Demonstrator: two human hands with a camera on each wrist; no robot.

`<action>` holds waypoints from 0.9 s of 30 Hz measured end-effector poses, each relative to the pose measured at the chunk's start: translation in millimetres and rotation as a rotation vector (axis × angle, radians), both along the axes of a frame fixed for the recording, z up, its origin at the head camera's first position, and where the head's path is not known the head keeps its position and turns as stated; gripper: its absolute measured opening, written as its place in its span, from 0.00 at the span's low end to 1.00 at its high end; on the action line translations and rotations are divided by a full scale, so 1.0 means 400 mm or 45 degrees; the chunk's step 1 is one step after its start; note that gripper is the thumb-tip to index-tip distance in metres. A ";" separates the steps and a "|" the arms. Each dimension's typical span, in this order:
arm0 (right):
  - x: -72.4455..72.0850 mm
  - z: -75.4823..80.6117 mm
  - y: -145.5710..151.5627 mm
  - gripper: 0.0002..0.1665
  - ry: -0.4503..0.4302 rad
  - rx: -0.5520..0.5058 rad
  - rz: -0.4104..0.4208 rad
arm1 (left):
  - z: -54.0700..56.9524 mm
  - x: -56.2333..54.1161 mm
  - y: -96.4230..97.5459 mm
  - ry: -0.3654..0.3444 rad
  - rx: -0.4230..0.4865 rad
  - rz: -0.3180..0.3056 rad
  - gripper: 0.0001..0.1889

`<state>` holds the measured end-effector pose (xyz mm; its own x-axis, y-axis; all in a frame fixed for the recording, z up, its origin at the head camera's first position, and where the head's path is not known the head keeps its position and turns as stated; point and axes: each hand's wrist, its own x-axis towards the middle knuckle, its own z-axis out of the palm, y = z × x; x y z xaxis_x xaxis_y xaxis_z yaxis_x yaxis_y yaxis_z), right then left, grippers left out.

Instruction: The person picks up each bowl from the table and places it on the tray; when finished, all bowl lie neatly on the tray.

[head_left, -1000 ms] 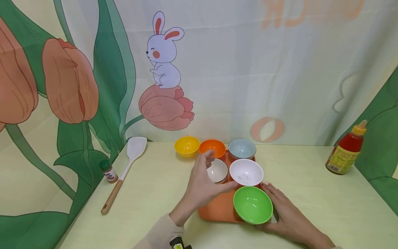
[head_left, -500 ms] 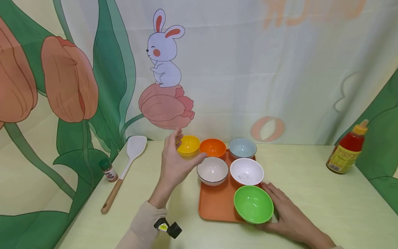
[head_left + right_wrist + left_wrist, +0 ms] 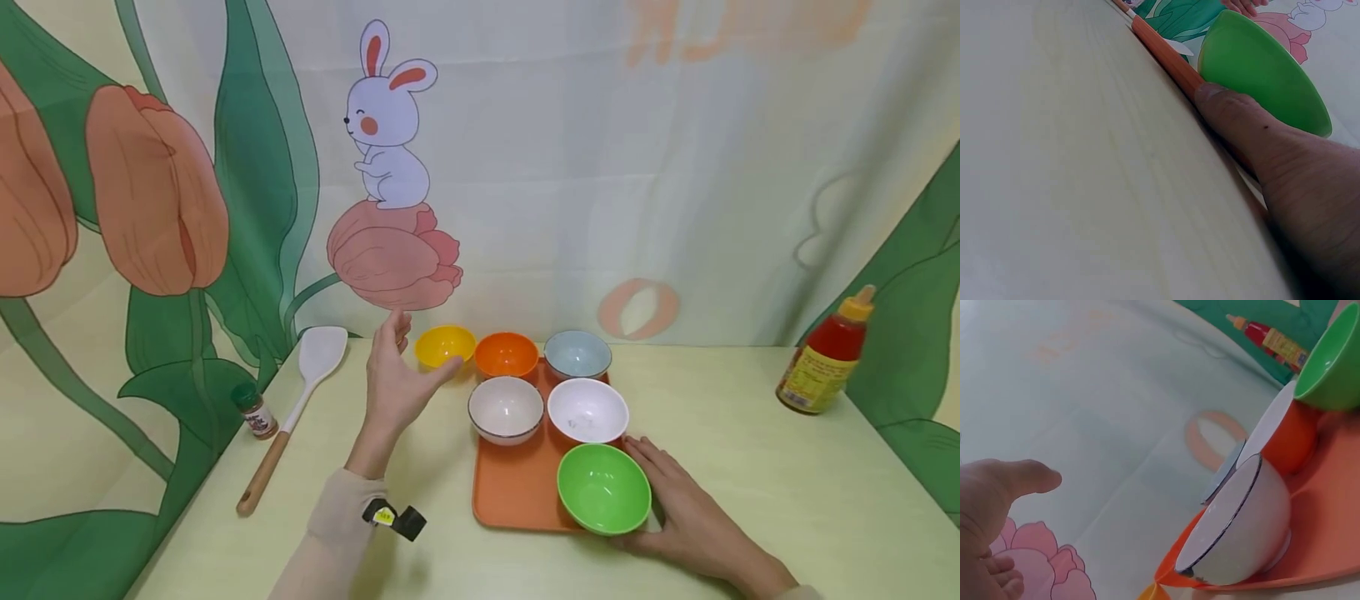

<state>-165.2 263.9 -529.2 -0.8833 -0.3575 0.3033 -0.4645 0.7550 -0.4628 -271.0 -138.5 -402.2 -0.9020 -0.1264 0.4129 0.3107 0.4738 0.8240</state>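
My left hand (image 3: 400, 387) hovers with thumb and fingers spread, left of the white dark-rimmed bowl (image 3: 506, 410) and near the yellow bowl (image 3: 444, 348); nothing is in it. At its near right corner my right hand (image 3: 686, 517) holds the orange tray (image 3: 510, 492), thumb on the front edge (image 3: 1175, 65) and fingers along the right side. Beside those fingers sits the green bowl (image 3: 603, 487) on the tray. A bowl white inside and orange outside (image 3: 1297, 434) and a light blue bowl (image 3: 577, 356) stand behind it. The orange bowl (image 3: 506, 357) is at the tray's back left.
A white spatula with a wooden handle (image 3: 262, 475) and a small green-capped spice jar (image 3: 255, 412) lie at the table's left. A red sauce bottle (image 3: 825, 354) stands at the right. A printed cloth (image 3: 525, 167) hangs behind the table (image 3: 720, 400).
My left hand has moved left, away from the white dark-rimmed bowl, and stays spread. My right hand keeps its place at the tray corner. The bowls stay where they were.
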 end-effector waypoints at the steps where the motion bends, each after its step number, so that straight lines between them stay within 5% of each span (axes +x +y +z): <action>1: -0.002 0.000 0.000 0.79 -0.001 -0.001 -0.004 | -0.002 -0.008 -0.003 -0.001 0.004 -0.010 0.60; 6: -0.005 0.000 0.002 0.80 -0.021 -0.007 -0.005 | -0.031 -0.074 -0.013 -0.067 0.012 -0.037 0.61; 14: -0.002 -0.002 0.006 0.80 -0.035 -0.013 -0.007 | -0.123 -0.201 -0.061 -0.230 -0.015 -0.058 0.66; 27: -0.001 0.002 0.000 0.79 -0.012 -0.003 -0.003 | -0.196 -0.276 -0.081 -0.405 -0.041 -0.129 0.69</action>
